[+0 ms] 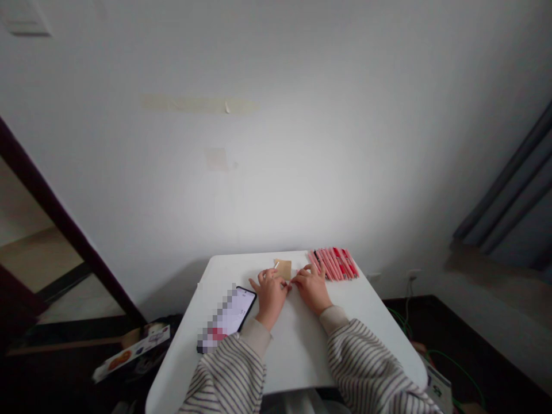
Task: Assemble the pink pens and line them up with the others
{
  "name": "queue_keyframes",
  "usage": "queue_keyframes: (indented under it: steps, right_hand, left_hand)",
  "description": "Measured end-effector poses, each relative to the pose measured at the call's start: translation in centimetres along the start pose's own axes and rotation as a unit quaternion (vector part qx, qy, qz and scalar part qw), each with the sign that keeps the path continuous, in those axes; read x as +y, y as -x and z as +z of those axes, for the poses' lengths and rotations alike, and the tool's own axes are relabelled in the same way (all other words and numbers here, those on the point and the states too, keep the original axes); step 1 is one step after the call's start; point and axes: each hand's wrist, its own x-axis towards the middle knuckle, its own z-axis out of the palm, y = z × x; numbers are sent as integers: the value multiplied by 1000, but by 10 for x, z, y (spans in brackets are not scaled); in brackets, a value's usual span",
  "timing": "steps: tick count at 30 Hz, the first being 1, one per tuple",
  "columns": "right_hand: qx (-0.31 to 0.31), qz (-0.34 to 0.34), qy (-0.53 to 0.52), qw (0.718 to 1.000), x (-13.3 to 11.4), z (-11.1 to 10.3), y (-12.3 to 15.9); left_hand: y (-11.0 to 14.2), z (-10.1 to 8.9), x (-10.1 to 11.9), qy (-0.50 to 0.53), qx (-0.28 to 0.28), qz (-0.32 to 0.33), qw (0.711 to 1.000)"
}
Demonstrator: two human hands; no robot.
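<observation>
My left hand (272, 292) and my right hand (313, 288) meet fingertip to fingertip over the white table (297, 351). The fingers of both are pinched together; whatever lies between them is too small to make out. Just beyond the fingertips lies a small tan paper square (284, 269). A thin white stick-like piece (276, 265) shows at its left side, close to my left fingers. To the right, a row of slim pink-and-red sticks or wrapped pieces (334, 264) lies side by side, near my right hand's fingers.
A phone (241, 307) with a lit screen lies left of my left hand, partly pixelated. The table's far edge stands near a grey-white wall (276, 190). A printed box (133, 351) and clutter are on the floor at left; green cable (452, 368) runs at right.
</observation>
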Motion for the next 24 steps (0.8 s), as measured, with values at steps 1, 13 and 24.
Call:
queue_keyframes:
  steps: [1,13,24]
  right_hand:
    - [-1,0,0,1000,0,0,0]
    - [7,11,-25,1000,-1,-5,0]
    - [57,32,-65,996,5,-2,2]
  left_hand:
    - [0,1,0,1,4,2,1000]
    - [0,-6,1,7,8,2,1000]
    - [-5,-5,-6,-15,49,-14,999]
